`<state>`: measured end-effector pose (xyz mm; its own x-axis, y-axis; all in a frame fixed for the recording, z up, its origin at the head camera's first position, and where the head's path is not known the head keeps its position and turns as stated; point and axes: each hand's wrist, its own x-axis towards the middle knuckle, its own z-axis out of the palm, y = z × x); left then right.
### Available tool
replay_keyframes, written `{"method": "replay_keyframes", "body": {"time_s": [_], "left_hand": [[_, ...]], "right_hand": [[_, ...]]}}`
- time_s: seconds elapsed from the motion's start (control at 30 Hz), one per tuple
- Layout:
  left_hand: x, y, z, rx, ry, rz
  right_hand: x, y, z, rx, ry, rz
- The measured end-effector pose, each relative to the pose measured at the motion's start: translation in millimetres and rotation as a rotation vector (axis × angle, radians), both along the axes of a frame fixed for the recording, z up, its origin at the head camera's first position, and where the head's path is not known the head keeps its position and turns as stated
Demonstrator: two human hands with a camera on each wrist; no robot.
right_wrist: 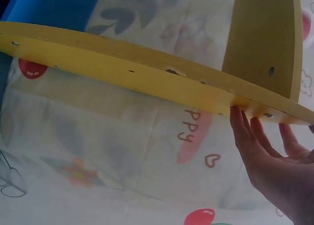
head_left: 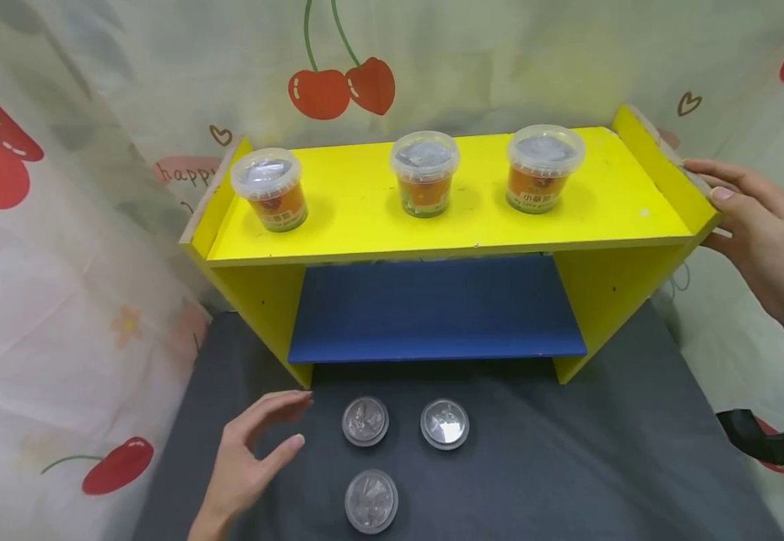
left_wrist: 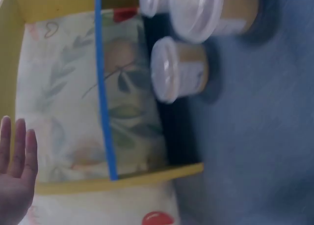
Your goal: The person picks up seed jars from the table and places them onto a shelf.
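Observation:
My left hand point(head_left: 249, 458), thumb and fingers spread apart and holding nothing, hovers left of three lidded plastic cups on the dark cloth. Nearest it are the back-left cup point(head_left: 365, 421) and the front cup point(head_left: 371, 501); another cup point(head_left: 444, 424) stands to their right. My right hand point(head_left: 764, 218) touches the outer side of the yellow shelf point(head_left: 635, 188) near its upper right end. In the right wrist view, its fingertips point(right_wrist: 235, 110) rest against that side panel. On the shelf's top stand a left cup point(head_left: 282, 209), a middle cup point(head_left: 425, 194) and a right cup point(head_left: 539, 186).
Below the shelf's top runs a blue board point(head_left: 432, 315) between the yellow side panels. A dark grey cloth point(head_left: 567, 466) covers the table. Pale curtains point(head_left: 534, 68) with cherry prints hang behind and on both sides.

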<state>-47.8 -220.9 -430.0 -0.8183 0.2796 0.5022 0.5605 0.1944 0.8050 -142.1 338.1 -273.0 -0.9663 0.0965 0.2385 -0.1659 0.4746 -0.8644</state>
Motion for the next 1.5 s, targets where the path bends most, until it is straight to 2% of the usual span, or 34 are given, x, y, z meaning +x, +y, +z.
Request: {"method": "replay_keyframes", "body": {"time_s": [0.13, 0.27, 0.43, 0.63, 0.7, 0.9, 1.13, 1.33, 1.43, 1.5], "left_hand": [[1.6, 9, -15.1, 0.015, -0.026, -0.027], [3.1, 16, -27.0, 0.028, -0.031, -0.043], [7.1, 23, -40.0, 0.003, -0.08, -0.056], [12.7, 28, -56.2, -0.023, -0.106, -0.071], [14.8, 29, -61.6, -0.034, -0.133, -0.068], [23.3, 32, -79.8, -0.063, -0.209, -0.046], [30.4, 36, -101.5, -0.113, -0.238, -0.05], [35.9, 37, -109.6, -0.161, -0.318, -0.041], [37.8, 38, -111.6, -0.157, -0.371, -0.041], [38.1, 38, -113.8, -0.154, -0.371, -0.046]], "right_hand": [[-1.3, 4, -0.1, -0.05, 0.012, 0.041], [-2.4, 5, -0.4, -0.074, -0.005, 0.043], [-2.3, 8, -0.6, -0.08, -0.028, 0.046], [-6.4, 11, -1.1, -0.276, -0.065, 0.11], [-7.1, 13, -1.9, -0.307, -0.063, 0.128], [-6.7, 13, -5.2, -0.301, -0.049, 0.173], [-7.5, 14, -7.3, -0.365, -0.045, 0.185], [-7.0, 15, -7.6, -0.399, -0.052, 0.18], [-6.5, 16, -7.9, -0.434, -0.056, 0.199], [-6.5, 17, -7.9, -0.441, -0.06, 0.207]]}}
